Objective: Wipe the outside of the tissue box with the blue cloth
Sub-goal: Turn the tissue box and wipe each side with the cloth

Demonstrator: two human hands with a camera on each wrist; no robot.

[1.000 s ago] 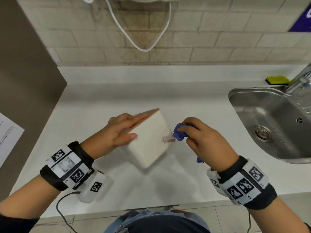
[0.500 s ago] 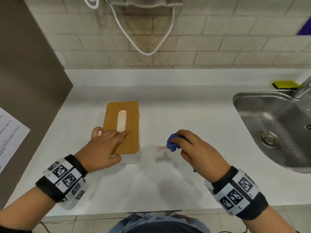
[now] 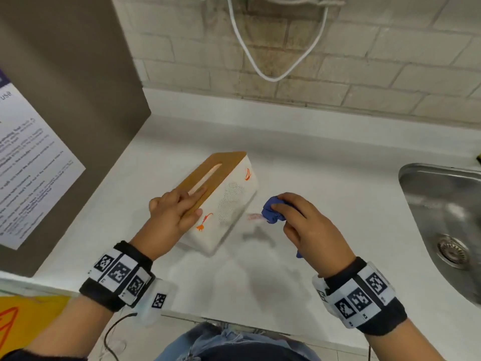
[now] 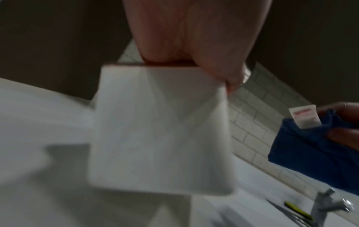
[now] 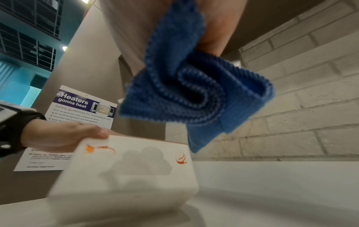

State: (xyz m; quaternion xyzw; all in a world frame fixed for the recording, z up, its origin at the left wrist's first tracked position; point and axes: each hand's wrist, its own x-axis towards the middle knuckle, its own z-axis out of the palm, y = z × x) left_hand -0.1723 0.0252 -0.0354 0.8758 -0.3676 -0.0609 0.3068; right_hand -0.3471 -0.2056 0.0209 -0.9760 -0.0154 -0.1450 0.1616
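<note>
The white tissue box [image 3: 229, 204] with a wooden slotted lid is tilted on the white counter [image 3: 325, 269], its patterned long side facing right. My left hand [image 3: 177, 214] grips its near end, fingers lying on the lid and thumb on the white side. In the left wrist view my palm [image 4: 194, 38] sits over the box [image 4: 159, 130]. My right hand [image 3: 302, 225] holds the bunched blue cloth [image 3: 272, 213] just right of the box, a small gap apart. The right wrist view shows the cloth [image 5: 194, 86] hanging above the box [image 5: 132, 169].
A steel sink [image 3: 408, 183] lies at the right, with a tap [image 4: 326, 204] and a yellow sponge [image 4: 299, 210] behind it. A grey panel carrying a poster [image 3: 33, 165] walls off the left. A white cable [image 3: 273, 74] hangs on the brick wall.
The box went from tipped up, to flat on the counter with its lid up, to tilted again with its patterned side toward the cloth. My right hand stayed beside it.
</note>
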